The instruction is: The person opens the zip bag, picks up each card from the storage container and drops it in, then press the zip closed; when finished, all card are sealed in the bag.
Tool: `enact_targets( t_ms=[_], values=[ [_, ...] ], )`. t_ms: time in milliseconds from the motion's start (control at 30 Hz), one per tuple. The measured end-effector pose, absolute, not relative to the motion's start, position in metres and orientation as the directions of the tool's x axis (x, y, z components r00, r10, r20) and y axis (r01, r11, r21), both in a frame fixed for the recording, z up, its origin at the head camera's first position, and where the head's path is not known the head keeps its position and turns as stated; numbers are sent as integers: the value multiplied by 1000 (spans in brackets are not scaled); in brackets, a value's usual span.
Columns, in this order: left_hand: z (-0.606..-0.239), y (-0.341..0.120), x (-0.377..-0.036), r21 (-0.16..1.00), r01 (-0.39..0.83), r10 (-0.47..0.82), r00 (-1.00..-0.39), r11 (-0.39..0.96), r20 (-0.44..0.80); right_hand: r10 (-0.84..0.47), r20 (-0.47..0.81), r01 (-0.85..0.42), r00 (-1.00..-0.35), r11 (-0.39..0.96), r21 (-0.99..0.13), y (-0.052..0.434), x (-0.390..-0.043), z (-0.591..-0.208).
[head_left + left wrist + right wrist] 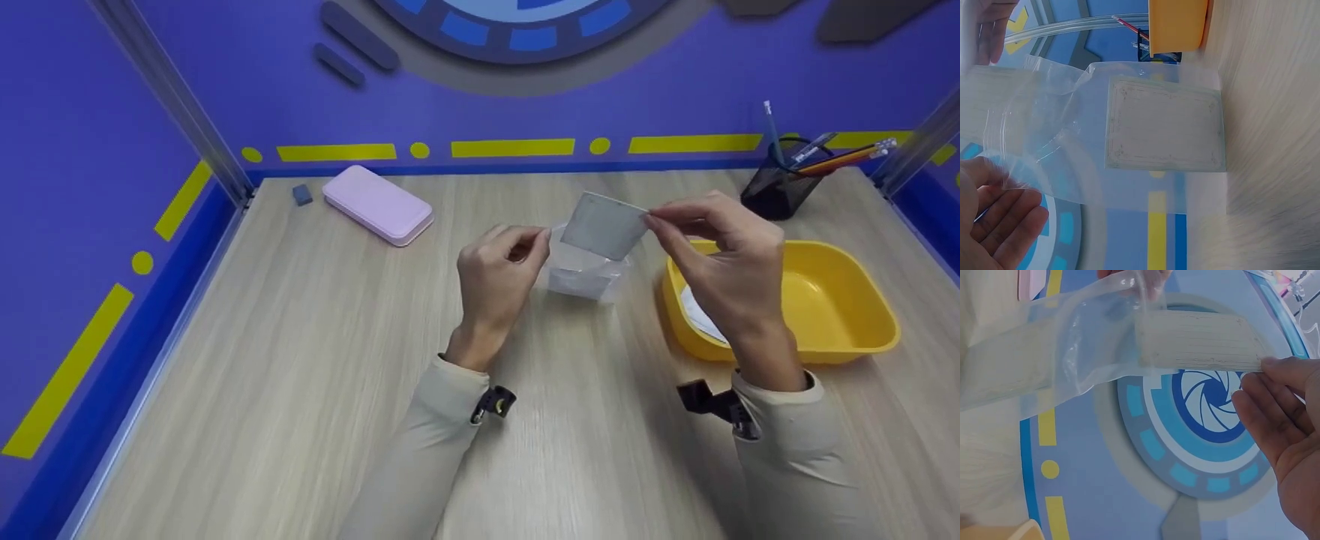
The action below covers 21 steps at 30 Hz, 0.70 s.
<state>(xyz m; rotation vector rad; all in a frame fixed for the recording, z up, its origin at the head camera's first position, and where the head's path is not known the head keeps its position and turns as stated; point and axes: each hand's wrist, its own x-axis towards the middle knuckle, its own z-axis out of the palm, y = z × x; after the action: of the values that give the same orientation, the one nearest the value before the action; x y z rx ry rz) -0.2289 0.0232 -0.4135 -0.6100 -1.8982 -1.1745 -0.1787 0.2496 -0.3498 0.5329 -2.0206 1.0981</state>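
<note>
My left hand (499, 277) pinches the edge of a clear plastic zip bag (581, 285) near its mouth. The bag hangs upright over the table. From the right, my right hand (731, 259) pinches a corner of a pale card (604, 225) between thumb and fingers. That card, ruled with lines in the right wrist view, has its far end at the bag's mouth. Down in the bag sits a second card (1165, 126), with a thin ornamental border.
A yellow basin (836, 349) stands under and beside my right wrist, with a white item (701, 316) inside. Behind it is a black mesh pencil cup (776, 187). A pink case (379, 204) and a small dark blue block (302, 195) lie at the back left.
</note>
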Motion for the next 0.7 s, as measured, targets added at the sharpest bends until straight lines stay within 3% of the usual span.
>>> enact_targets(
  t_ms=[400,700],
  values=[
    [-414,23,-228,514,729,-15,-570,453,822,-142,823,-728,-551,564,-390,248,-192,-365],
    [-414,22,-228,524,724,-18,-579,449,815,-173,802,-729,-572,555,-400,246,-200,-376]
  ],
)
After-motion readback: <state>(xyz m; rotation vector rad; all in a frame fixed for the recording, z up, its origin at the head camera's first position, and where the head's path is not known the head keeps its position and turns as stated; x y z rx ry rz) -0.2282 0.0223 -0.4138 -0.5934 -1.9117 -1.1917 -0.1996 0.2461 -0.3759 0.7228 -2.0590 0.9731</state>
